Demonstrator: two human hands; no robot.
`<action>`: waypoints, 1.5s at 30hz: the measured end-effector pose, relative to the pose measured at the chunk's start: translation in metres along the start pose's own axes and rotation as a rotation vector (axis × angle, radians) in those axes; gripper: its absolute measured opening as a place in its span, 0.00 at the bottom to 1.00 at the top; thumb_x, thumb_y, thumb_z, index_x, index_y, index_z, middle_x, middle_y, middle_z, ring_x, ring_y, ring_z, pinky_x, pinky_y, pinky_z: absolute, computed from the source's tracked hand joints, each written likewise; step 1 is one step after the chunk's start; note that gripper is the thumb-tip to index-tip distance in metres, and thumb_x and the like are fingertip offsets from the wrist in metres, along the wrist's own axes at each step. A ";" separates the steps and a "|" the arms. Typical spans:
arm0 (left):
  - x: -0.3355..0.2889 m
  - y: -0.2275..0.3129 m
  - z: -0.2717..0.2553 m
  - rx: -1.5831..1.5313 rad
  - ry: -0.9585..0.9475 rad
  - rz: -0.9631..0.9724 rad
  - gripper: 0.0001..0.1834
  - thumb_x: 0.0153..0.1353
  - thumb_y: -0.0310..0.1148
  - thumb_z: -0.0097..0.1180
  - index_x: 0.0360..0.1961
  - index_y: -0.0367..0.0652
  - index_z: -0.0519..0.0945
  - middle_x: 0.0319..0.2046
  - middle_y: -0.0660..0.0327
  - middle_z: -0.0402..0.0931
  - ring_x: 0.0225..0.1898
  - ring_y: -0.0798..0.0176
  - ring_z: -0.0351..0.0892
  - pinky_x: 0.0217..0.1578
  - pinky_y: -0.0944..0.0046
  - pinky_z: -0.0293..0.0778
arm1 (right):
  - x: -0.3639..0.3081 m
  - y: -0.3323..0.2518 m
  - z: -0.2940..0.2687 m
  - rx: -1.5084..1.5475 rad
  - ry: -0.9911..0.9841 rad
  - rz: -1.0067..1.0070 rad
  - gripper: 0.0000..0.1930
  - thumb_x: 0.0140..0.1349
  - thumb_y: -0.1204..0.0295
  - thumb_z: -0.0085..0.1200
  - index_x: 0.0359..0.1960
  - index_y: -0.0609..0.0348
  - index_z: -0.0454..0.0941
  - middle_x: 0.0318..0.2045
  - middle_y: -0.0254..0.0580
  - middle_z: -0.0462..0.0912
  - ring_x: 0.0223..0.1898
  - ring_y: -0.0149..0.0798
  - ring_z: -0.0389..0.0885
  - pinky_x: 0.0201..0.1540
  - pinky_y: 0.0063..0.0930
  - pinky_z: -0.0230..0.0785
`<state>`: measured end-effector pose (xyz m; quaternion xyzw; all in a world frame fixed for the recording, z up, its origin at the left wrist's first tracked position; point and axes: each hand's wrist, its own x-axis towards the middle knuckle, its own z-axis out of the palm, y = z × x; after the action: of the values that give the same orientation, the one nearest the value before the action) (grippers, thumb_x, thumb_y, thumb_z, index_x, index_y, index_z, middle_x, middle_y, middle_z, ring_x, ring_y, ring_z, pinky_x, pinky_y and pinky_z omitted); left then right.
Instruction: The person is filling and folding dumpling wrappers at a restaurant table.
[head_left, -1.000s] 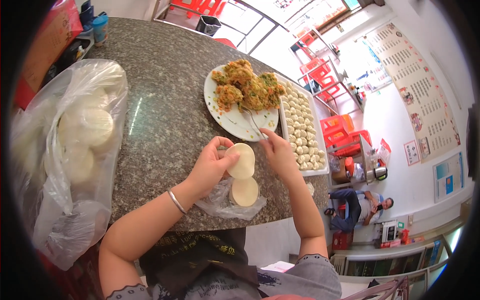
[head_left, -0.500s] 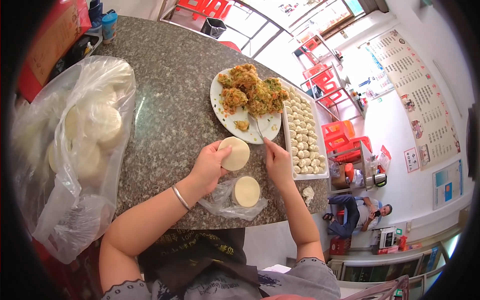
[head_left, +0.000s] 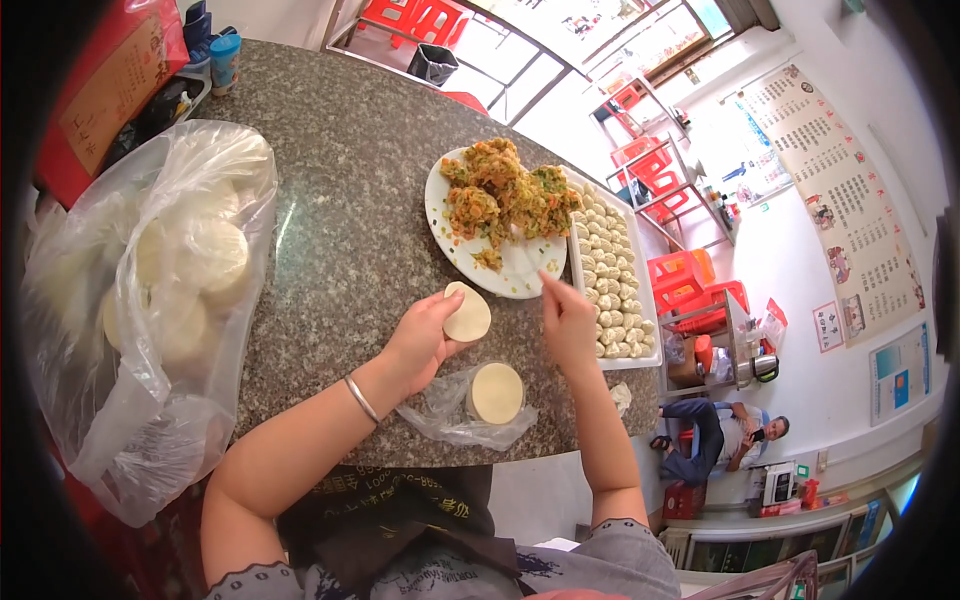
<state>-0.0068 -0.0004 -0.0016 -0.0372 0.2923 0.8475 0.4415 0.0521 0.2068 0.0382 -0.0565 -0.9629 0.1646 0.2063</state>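
My left hand (head_left: 421, 335) pinches a round dumpling wrapper (head_left: 467, 313) by its edge, just in front of the plate. At the rim of the white plate (head_left: 467, 262), my right hand (head_left: 569, 325) is closed round the handle of a spoon (head_left: 522, 262), whose far end is smeared by motion over the plate. Chunky orange and green filling (head_left: 510, 195) is heaped on the plate's far side. Between my forearms, a stack of round wrappers (head_left: 497, 393) rests on a crumpled clear plastic bag (head_left: 442, 408).
Right of the plate, a white tray (head_left: 650, 352) carries rows of pleated dumplings (head_left: 612, 280). A large clear bag (head_left: 150, 400) of more wrappers lies on the left of the speckled stone table (head_left: 330, 150). A crumpled tissue (head_left: 621, 399) sits near the right edge. Another person (head_left: 725, 435) sits beyond.
The wrapper in my left hand has tilted and looks narrower. My right hand has turned, and the spoon, clear before, is now blurred over the plate. The whole view has shifted slightly.
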 end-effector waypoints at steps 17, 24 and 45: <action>-0.005 0.012 0.003 -0.083 -0.078 0.047 0.22 0.69 0.43 0.43 0.55 0.35 0.66 0.52 0.55 0.71 0.55 0.61 0.72 0.58 0.59 0.69 | 0.028 -0.006 0.001 -0.102 0.047 -0.059 0.12 0.60 0.76 0.50 0.45 0.60 0.79 0.26 0.53 0.79 0.27 0.51 0.78 0.29 0.39 0.68; -0.002 0.013 0.006 -0.134 -0.112 0.071 0.25 0.69 0.44 0.44 0.57 0.36 0.63 0.54 0.56 0.69 0.56 0.61 0.71 0.58 0.59 0.68 | 0.002 0.011 0.007 0.005 -0.019 0.015 0.12 0.61 0.76 0.51 0.46 0.61 0.79 0.24 0.50 0.79 0.22 0.37 0.75 0.30 0.28 0.68; 0.004 0.017 -0.001 -0.220 -0.186 0.209 0.32 0.68 0.48 0.43 0.62 0.33 0.57 0.60 0.52 0.62 0.63 0.58 0.62 0.64 0.58 0.58 | -0.052 -0.039 -0.007 0.223 -0.142 -0.029 0.14 0.60 0.80 0.52 0.48 0.61 0.79 0.23 0.38 0.79 0.22 0.24 0.71 0.26 0.20 0.64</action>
<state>-0.0224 -0.0056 0.0048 0.0238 0.1579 0.9154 0.3695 0.1005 0.1628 0.0377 -0.0076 -0.9516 0.2711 0.1448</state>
